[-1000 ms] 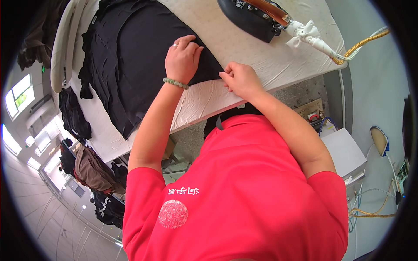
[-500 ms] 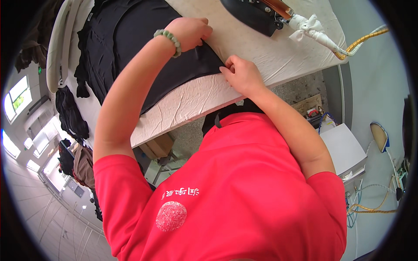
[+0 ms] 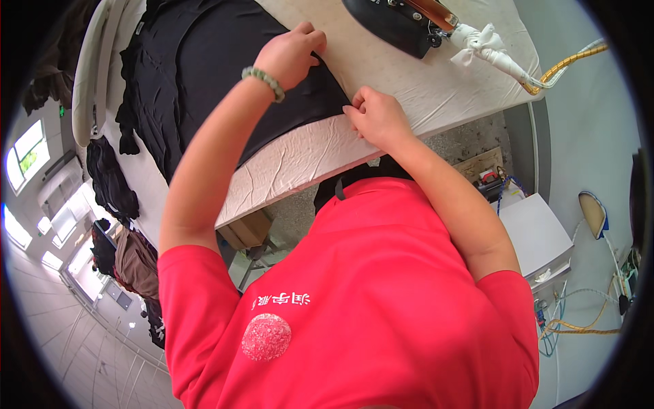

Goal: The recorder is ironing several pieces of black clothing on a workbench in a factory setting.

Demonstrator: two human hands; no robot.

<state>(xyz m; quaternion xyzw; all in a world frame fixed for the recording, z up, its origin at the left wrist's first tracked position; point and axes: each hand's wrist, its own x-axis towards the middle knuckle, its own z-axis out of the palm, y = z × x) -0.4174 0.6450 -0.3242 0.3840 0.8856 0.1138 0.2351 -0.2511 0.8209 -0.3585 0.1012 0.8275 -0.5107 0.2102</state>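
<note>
A black garment (image 3: 225,82) lies spread over the pale cloth-covered ironing table (image 3: 269,174). At its right edge my left hand (image 3: 291,56), with a beaded bracelet at the wrist, is closed on the fabric. Its fingertips are partly hidden behind the hand. Lower along that edge, my right hand (image 3: 379,117) pinches the garment's near right corner between thumb and fingers. The cloth between both hands runs in a fairly straight line.
A black iron (image 3: 392,26) with a brown handle rests at the table's far right, its white-wrapped cord (image 3: 501,61) leading to a yellow hose (image 3: 564,71). Dark cloth (image 3: 109,178) hangs past the left end. A white box (image 3: 535,232) stands low on the right.
My left hand has shifted slightly left and away from me along the garment's edge, and its forearm has swung a little right. My right hand stays at the corner.
</note>
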